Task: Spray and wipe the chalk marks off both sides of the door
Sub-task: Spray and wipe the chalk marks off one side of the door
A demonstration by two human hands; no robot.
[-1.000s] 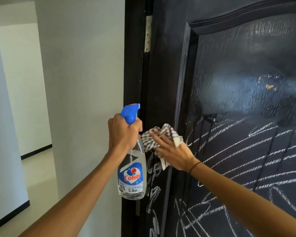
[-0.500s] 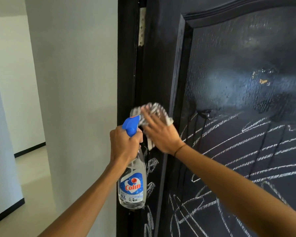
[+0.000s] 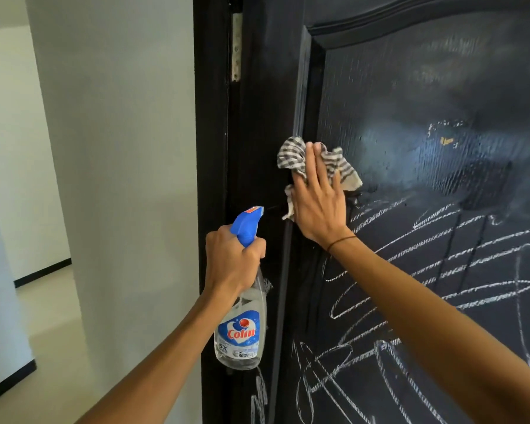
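I see a black door [image 3: 410, 87] scrawled with white chalk marks [image 3: 441, 270], a cloth [image 3: 291, 154] checked grey and white, a clear spray bottle [image 3: 240, 332] with blue nozzle and blue-red label, and pale walls [image 3: 120, 148].

Cloth [image 3: 315, 162] under right hand [image 3: 318, 200] on door [image 3: 410, 102]

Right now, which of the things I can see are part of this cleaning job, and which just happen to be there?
Part of the job:
spray bottle in the left hand
checked cloth under the right hand
dark door
chalk marks

Just there:
white wall
door hinge
floor
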